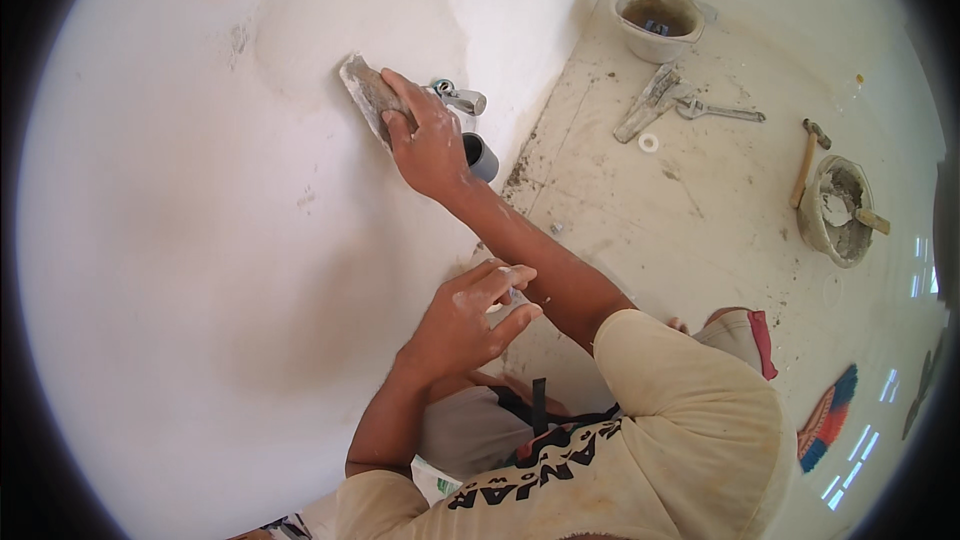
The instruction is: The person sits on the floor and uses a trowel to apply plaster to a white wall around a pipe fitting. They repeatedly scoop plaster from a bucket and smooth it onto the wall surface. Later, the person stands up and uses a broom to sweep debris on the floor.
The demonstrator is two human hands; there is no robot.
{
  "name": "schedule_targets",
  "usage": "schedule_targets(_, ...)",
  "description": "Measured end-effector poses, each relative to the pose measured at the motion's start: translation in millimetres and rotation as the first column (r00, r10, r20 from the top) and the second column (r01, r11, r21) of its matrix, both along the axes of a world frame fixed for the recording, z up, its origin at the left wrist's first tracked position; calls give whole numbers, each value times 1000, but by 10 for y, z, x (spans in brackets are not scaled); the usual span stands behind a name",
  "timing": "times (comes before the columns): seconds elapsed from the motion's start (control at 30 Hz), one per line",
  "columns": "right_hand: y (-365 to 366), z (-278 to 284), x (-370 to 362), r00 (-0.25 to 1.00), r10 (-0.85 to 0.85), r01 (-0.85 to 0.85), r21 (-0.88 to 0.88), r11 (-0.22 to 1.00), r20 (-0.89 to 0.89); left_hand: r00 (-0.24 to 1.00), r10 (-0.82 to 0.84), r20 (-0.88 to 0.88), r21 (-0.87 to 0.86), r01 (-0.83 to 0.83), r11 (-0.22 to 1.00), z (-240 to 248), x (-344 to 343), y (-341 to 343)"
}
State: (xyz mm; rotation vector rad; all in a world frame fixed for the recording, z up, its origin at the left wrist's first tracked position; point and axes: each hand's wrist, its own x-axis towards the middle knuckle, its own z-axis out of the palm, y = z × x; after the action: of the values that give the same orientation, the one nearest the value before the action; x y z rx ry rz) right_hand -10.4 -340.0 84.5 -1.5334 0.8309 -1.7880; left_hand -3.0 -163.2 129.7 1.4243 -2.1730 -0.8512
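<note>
My right hand point(425, 140) reaches up to the white wall point(200, 240) on the left. It grips a flat plastering blade point(368, 95), grey and smeared with white, which lies against the wall. Just beyond that hand, a chrome tap point(460, 98) juts from the wall. Below the tap a grey pipe end point(482, 157) sticks out, partly hidden by my wrist. My left hand point(465, 320) hovers in front of my chest, beside my right forearm. Its fingers are bent, with a gap between thumb and forefinger, and white smears mark the skin. I see nothing held in it.
On the floor stand a bowl point(622, 35) of murky water and a bowl point(815, 230) of plaster with a tool handle point(872, 221). Nearby lie a scraper-like tool point(648, 108), adjustable wrench point(722, 113), white ring point(649, 143), hammer point(806, 165) and colourful broom head point(830, 422).
</note>
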Motion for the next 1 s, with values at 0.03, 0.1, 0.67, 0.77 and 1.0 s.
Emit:
schedule_targets(0.03, -35, 36, 29, 1000, 7, -7, -1, 1000, -28, 1000, 5, 15, 0, -5, 1000, -14, 18, 12)
schedule_targets(0.1, -32, 66, 50, 996, 36, -35, 7, 999, -81, 999, 21, 24, -2, -21, 1000, -42, 41, 0)
schedule_targets(0.67, 246, 17, 105, 976, 152, -167, -84, 982, -159, 998, 24, -65, 14, -24, 1000, -124, -7, -71)
schedule_targets(0.77, 283, -3, 56, 971, 191, -198, -38, 979, -142, 990, -5, -142, 10, 7, 1000, -61, -49, -95)
schedule_targets(1.0, -196, 144, -109, 997, 6, -10, -52, 999, -75, 995, 3, -100, -34, -7, 999, -60, -31, -83)
